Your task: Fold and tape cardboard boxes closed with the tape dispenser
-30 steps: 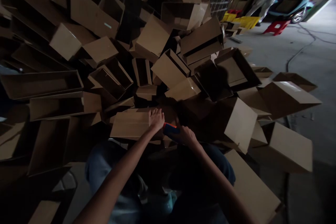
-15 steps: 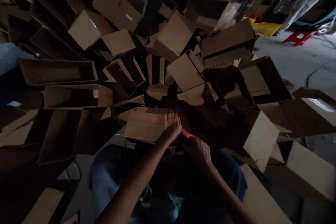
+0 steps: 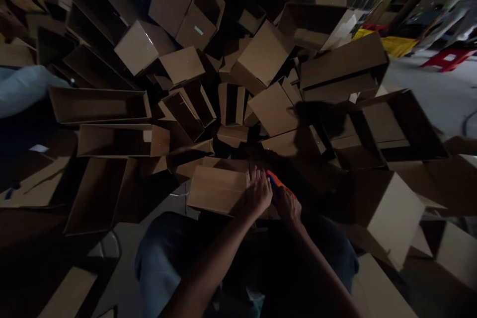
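Note:
My left hand [image 3: 258,192] lies flat with its fingers spread on the right end of a flattened cardboard box [image 3: 216,189] that rests over my knees. My right hand [image 3: 286,205] sits just to the right of it, closed around an orange and blue tool [image 3: 276,183] whose tip points at the box's edge beside my left fingers. What kind of tool it is I cannot make out in the dim light.
A big heap of open brown cartons [image 3: 231,74] fills the floor ahead and to both sides. More cartons [image 3: 395,213] lie at my right. Bare concrete floor [image 3: 443,94], a red stool [image 3: 449,58] and yellow crates [image 3: 400,44] are at the far right.
The view has swung left, so the pile has shifted right in the frame. My right hand has brought the orange tool closer to my left hand, which stays on the box.

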Demonstrator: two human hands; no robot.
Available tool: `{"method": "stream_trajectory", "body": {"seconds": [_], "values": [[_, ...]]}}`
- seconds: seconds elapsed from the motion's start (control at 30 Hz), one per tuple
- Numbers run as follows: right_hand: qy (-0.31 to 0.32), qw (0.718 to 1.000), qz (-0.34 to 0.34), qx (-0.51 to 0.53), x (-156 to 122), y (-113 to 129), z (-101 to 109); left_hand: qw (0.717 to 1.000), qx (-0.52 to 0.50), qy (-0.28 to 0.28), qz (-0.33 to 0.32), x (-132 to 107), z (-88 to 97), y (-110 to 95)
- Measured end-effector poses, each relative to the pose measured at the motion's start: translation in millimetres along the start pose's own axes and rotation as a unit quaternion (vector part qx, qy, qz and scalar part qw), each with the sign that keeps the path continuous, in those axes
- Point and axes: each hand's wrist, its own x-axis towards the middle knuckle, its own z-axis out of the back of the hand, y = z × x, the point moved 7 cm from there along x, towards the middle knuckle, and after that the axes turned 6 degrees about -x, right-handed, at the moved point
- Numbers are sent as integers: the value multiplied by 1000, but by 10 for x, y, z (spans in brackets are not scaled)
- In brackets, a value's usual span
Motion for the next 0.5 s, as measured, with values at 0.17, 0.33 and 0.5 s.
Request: {"method": "stream_trajectory", "body": {"seconds": [0.17,0.33,0.5], "values": [[-19,994,83,72,220,145,-188,998,-27,14,58,88,66,52],[-1,986,117,122,222,163,-204,986,-132,-5,98,161,207,190],[-42,977,94,187,58,46,143,970,-213,-28,113,173,292,252]]}}
